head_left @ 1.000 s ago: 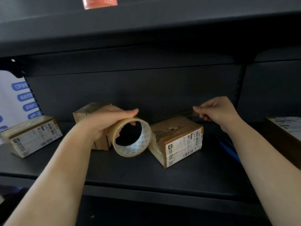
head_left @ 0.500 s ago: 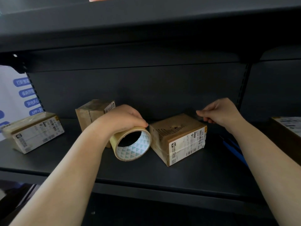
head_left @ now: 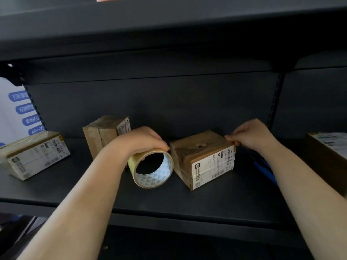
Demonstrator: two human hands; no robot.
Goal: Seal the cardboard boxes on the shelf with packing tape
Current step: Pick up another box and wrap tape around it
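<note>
A small cardboard box (head_left: 201, 152) with a white label on its front face sits in the middle of the dark shelf (head_left: 187, 199). My left hand (head_left: 142, 139) grips a roll of clear packing tape (head_left: 153, 168) from above, just left of the box and touching its left edge. My right hand (head_left: 251, 136) pinches the end of the tape at the box's top right corner. The clear strip over the box top is hard to make out.
Behind my left wrist stands another cardboard box (head_left: 105, 132). A labelled box (head_left: 35, 154) lies at the far left, and a larger brown box (head_left: 328, 158) at the right edge. A blue object (head_left: 264, 168) lies right of the middle box. An upper shelf (head_left: 169, 30) hangs overhead.
Both hands have come down onto the middle box. The roll went from raised and tilted to low against the box's left edge, and the right hand dropped to the box's right corner.
</note>
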